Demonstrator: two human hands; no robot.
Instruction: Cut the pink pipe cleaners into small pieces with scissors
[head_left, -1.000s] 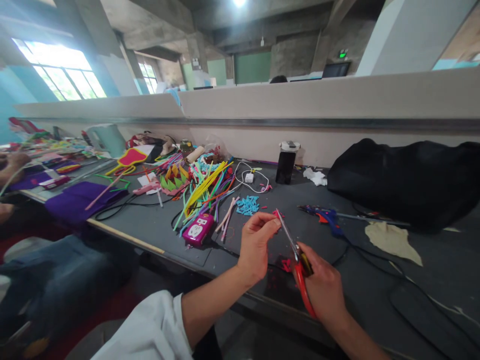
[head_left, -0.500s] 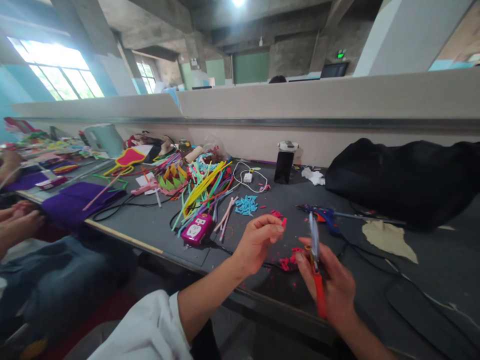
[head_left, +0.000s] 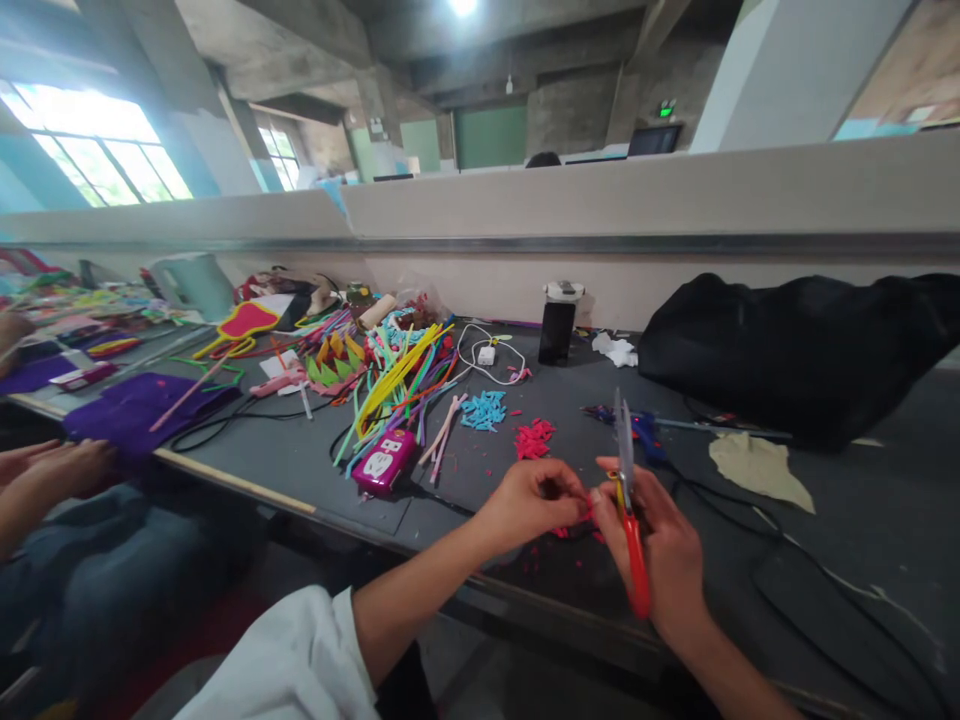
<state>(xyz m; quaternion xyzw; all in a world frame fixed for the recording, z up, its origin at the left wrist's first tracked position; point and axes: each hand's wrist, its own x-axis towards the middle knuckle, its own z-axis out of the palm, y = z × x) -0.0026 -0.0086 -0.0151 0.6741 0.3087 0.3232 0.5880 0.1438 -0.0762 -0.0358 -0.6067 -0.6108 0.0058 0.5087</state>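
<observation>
My left hand (head_left: 538, 503) is closed in a pinch, its fingertips meeting those of my right hand at a small red pipe-cleaner piece (head_left: 589, 508). In my right hand (head_left: 664, 550) is a pair of scissors (head_left: 637, 575) with red handles, blades pointing up; the thumb and forefinger reach toward the left fingertips. Just beyond my left hand lies a pile of short red pieces (head_left: 534, 438). More red bits (head_left: 561, 532) lie beneath the fingers, partly hidden. A heap of short blue pieces (head_left: 484, 410) sits farther left.
Left are a magenta power socket (head_left: 385, 462) and a bundle of long pipe cleaners (head_left: 397, 385). A dark bottle (head_left: 557, 325) stands near the partition. Right are a blue glue gun (head_left: 646, 436), black bag (head_left: 780, 360), cloth scrap (head_left: 761, 470) and cables. Another person's hands (head_left: 64, 470) are far left.
My left hand has lowered and moved right from above the red bits to meet my right fingertips. The farther red pile is now uncovered. The view has shifted slightly.
</observation>
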